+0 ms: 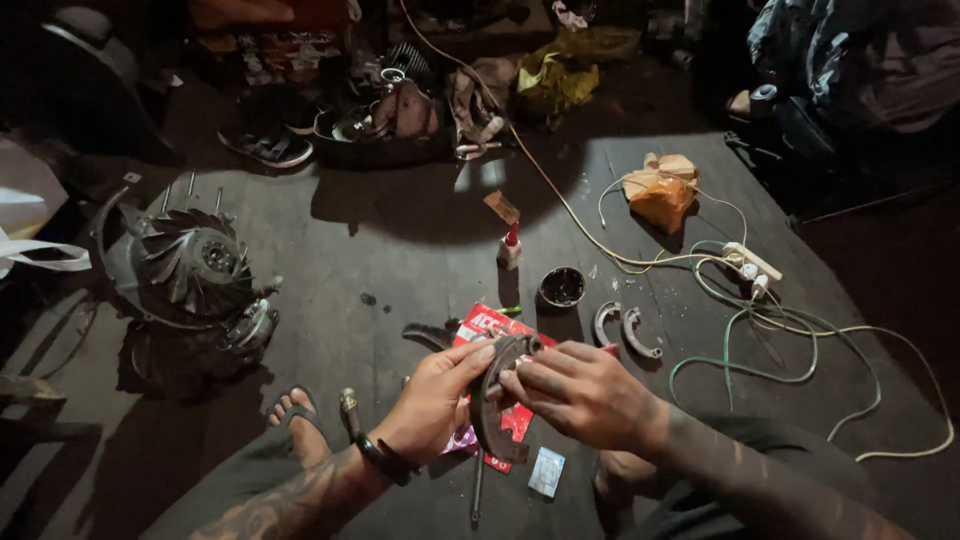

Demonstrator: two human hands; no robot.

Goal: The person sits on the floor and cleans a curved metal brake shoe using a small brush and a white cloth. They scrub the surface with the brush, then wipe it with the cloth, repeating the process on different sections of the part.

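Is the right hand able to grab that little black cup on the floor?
Probably yes: the little black cup sits just beyond the right hand with bare floor between, but that hand now holds the curved metal part.

A flat red packet (497, 330) with white patches lay on the floor, partly hidden under the hands. A small pale blue sachet (546, 472) lay just below it. Farther off, a crumpled orange bag (661, 192) sat near the cables.

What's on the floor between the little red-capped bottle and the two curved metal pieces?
A small round dark tin sits between the red-capped bottle and the pair of curved metal pieces, seen in the head view. The floor around it is otherwise bare.
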